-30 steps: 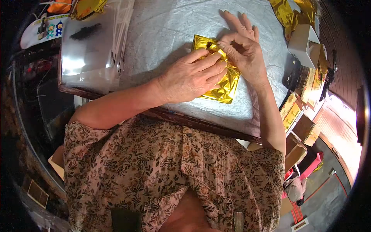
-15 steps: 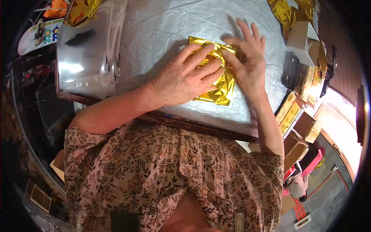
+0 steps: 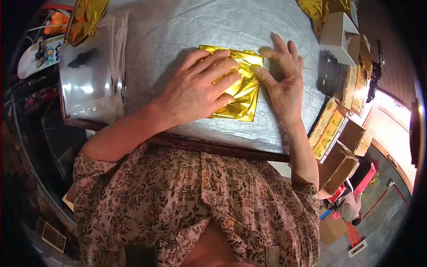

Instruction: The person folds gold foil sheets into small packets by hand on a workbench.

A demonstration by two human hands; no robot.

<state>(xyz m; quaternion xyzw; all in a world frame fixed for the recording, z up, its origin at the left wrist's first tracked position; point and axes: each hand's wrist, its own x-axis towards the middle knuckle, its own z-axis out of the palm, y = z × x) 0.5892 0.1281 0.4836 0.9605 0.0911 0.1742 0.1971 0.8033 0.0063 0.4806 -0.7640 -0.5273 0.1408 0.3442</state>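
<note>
A folded sheet of shiny gold foil [image 3: 249,101] lies on the silver-grey covered table [image 3: 178,26], its surface crinkled. Across its left and middle part rests my left hand [image 3: 195,86], palm down with the fingers spread. My right hand [image 3: 284,86] is at the foil's upper right edge. Its thumb tip touches the foil, while the other fingers are raised, apart and slightly bent. Neither hand is closed round anything. Part of the foil is hidden under my left hand.
Clear plastic sheets [image 3: 91,84] lie at the table's left, below more gold foil [image 3: 86,20]. A white box [image 3: 336,38] and another gold foil piece [image 3: 313,13] are at the upper right. Cardboard boxes [image 3: 333,167] stand at the right. Another person [image 3: 349,208] shows at the lower right.
The view has shifted slightly. My left hand has moved left across the foil, showing more of its right part. The fingers of my right hand are a little more bent.
</note>
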